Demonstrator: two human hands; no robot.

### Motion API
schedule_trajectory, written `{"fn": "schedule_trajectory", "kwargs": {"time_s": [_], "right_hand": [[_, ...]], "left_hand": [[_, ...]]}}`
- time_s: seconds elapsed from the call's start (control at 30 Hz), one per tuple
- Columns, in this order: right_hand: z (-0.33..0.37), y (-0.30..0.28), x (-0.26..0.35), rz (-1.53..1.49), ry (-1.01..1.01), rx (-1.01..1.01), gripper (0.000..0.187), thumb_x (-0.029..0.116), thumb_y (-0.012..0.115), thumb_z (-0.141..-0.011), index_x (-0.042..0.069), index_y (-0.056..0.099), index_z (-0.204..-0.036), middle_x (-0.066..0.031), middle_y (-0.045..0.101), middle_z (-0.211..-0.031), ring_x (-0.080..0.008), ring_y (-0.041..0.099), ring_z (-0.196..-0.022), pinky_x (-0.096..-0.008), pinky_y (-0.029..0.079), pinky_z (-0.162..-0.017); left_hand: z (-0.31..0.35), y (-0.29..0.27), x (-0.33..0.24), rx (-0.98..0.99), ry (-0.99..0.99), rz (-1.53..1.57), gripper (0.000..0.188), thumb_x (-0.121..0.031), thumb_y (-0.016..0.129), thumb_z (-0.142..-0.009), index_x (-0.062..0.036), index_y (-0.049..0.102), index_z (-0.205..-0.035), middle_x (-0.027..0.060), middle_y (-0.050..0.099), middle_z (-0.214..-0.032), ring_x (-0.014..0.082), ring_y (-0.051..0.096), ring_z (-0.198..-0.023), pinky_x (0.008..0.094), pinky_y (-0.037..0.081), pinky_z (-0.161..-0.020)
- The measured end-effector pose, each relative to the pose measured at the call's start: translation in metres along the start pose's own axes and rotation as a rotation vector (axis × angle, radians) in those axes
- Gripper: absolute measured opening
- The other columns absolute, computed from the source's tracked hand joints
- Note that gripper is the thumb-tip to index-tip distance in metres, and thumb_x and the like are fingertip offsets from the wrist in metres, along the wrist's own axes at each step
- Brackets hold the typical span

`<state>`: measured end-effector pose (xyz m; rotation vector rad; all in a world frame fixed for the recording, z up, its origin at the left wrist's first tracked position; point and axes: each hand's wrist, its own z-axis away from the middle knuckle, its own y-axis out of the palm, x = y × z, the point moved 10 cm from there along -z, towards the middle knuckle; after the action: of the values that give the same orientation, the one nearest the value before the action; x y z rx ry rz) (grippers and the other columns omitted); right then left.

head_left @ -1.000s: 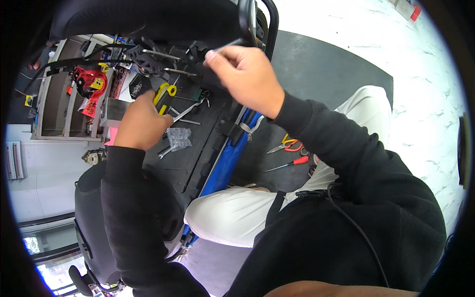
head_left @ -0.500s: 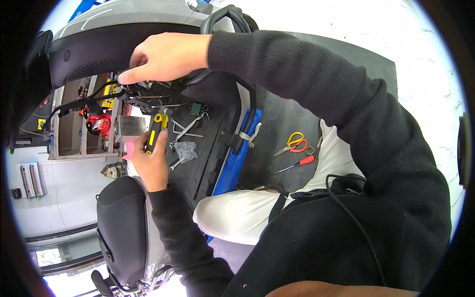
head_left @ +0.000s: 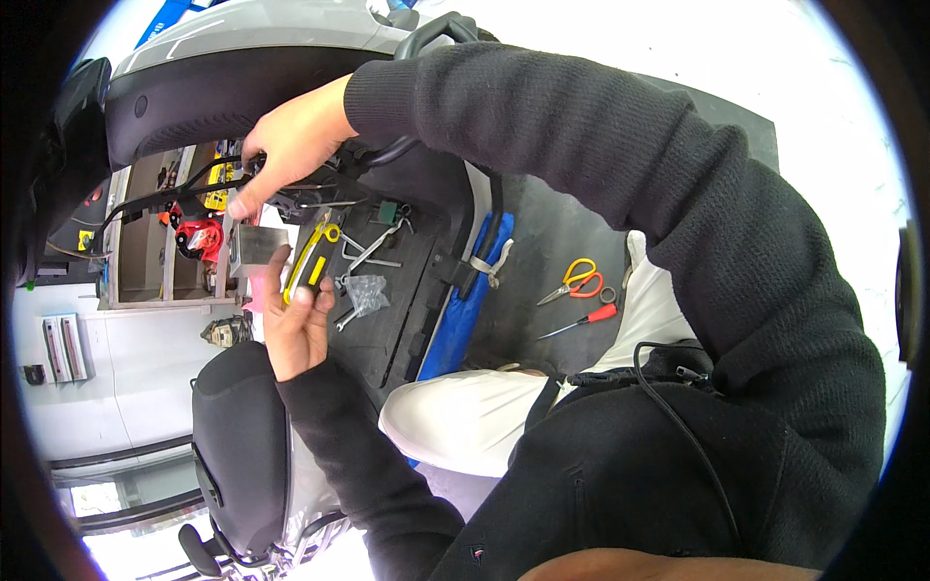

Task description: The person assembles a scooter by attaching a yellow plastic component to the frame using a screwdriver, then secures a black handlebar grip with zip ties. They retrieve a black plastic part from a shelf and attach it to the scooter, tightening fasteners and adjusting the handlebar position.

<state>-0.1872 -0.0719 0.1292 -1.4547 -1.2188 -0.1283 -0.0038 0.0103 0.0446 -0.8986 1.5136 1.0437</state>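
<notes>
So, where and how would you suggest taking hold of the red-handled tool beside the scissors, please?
I'd pinch the red handle from above: it is the thick end, lying on the dark mat, its thin shaft pointing left and the white trouser leg close on its right.

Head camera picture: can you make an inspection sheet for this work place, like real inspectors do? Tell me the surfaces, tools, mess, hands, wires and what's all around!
Surface: dark panel with tools lying on it; dark mat on the floor.
Things in use: yellow-and-black tool, in the left hand.
Clutter: silver wrench and clear plastic bag on the panel; scissors and red-handled screwdriver on the mat.
Hands: left hand holds the tool; right hand is up by the cables, its grip unclear.
Cables: black cables run towards the right hand.
Surroundings: black seat, shelf unit and tied blue bundle.
</notes>
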Motion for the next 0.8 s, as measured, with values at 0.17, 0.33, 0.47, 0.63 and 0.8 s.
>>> {"fn": "schedule_trajectory", "kwargs": {"time_s": [0.17,0.33,0.47,0.63,0.8], "right_hand": [[0.005,0.001,0.007,0.164,-0.079,0.01,0.119,0.082,0.074,-0.08,-0.01,0.05,-0.152,-0.0291,0.067,-0.136,-0.038,0.07,-0.122,-0.042,0.058,-0.101],[0.01,-0.001,0.014,0.163,-0.137,-0.037,0.107,0.078,0.073,-0.084,-0.011,0.059,-0.142,-0.03,0.07,-0.13,-0.0405,0.07,-0.119,-0.0425,0.056,-0.103],[0.012,-0.002,0.016,0.175,-0.151,-0.076,0.097,0.071,0.073,-0.087,-0.011,0.062,-0.138,-0.0288,0.073,-0.124,-0.0405,0.071,-0.115,-0.043,0.057,-0.1],[0.018,-0.007,0.019,0.189,-0.131,-0.173,0.083,0.061,0.076,-0.09,-0.006,0.065,-0.136,-0.0268,0.074,-0.118,-0.0408,0.072,-0.111,-0.0436,0.057,-0.097],[0.026,-0.008,0.024,0.214,-0.079,-0.227,0.074,0.055,0.075,-0.092,-0.004,0.066,-0.135,-0.0248,0.076,-0.107,-0.0387,0.075,-0.102,-0.0433,0.058,-0.092]], "left_hand": [[0.003,-0.009,-0.021,-0.226,0.301,-0.6,0.048,-0.008,0.08,-0.097,0.0082,0.057,-0.136,0.0155,0.067,-0.114,0.0162,0.067,-0.078,0.0271,0.056,-0.068],[0.003,-0.029,0.012,-0.423,-0.121,-0.494,0.043,-0.043,0.059,-0.112,-0.0003,0.062,-0.111,0.0102,0.065,-0.07,0.0133,0.059,-0.05,0.0252,0.043,-0.042],[0.006,-0.027,0.022,-0.426,-0.196,-0.307,0.044,-0.048,0.053,-0.112,-0.0055,0.062,-0.104,0.0074,0.061,-0.063,0.0122,0.05,-0.042,0.0244,0.033,-0.037],[0.002,-0.024,0.037,-0.362,-0.221,-0.037,0.04,-0.044,0.056,-0.112,-0.0063,0.063,-0.103,0.0058,0.059,-0.063,0.0119,0.046,-0.041,0.0243,0.03,-0.037],[-0.001,-0.022,0.052,-0.349,-0.184,0.093,0.038,-0.042,0.055,-0.113,-0.0064,0.065,-0.105,0.0051,0.055,-0.06,0.0114,0.037,-0.036,0.0253,0.023,-0.035]]}}
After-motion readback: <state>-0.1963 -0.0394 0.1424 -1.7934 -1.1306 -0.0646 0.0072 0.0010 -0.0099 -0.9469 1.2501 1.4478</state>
